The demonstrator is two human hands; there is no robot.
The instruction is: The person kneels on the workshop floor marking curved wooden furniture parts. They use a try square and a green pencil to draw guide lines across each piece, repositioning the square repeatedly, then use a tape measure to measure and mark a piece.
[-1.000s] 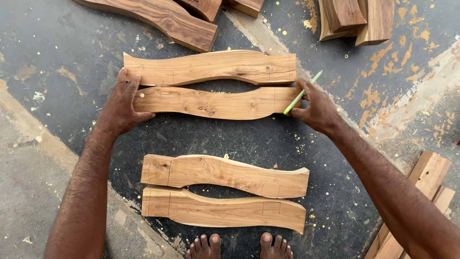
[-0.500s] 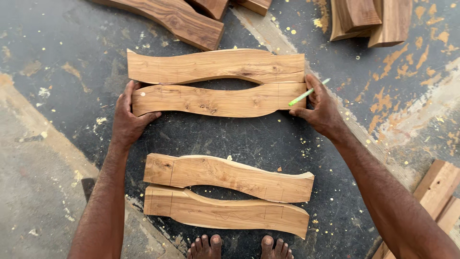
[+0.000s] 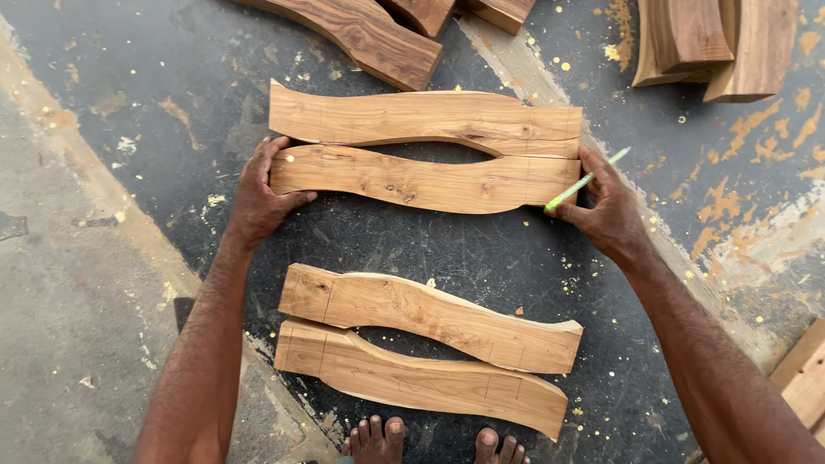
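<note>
The person stands barefoot on a dark floor (image 3: 129,112) and bends over four light wooden pieces, all cut in a wavy shape. Both hands are on the second piece (image 3: 412,180) from the top. The left hand (image 3: 258,202) is at its left end, fingers curled up around the end and the thumb lying along the lower edge. The right hand (image 3: 606,210) is pressed on its right end, fingers spread flat against the end face. This hand also holds a green pencil (image 3: 584,182) between the fingers, with the tip pointing down-left toward the wood. So each hand is half closed, gripping one end of the same piece, which lies flat on the floor.

Just above it lies the top piece (image 3: 421,120), touching it at both ends, while a narrow gap opens between them in the middle. Lower, well apart from this pair, two more pieces lie together: the third piece (image 3: 430,318) and the bottom piece (image 3: 412,378), touching at the left side. Near the bottom edge I see the toes (image 3: 430,440) of both feet.

At the top of the view there are darker planks (image 3: 361,34), and at the top right some thick blocks (image 3: 713,43). Yellow sawdust is scattered over the floor on the right side.
</note>
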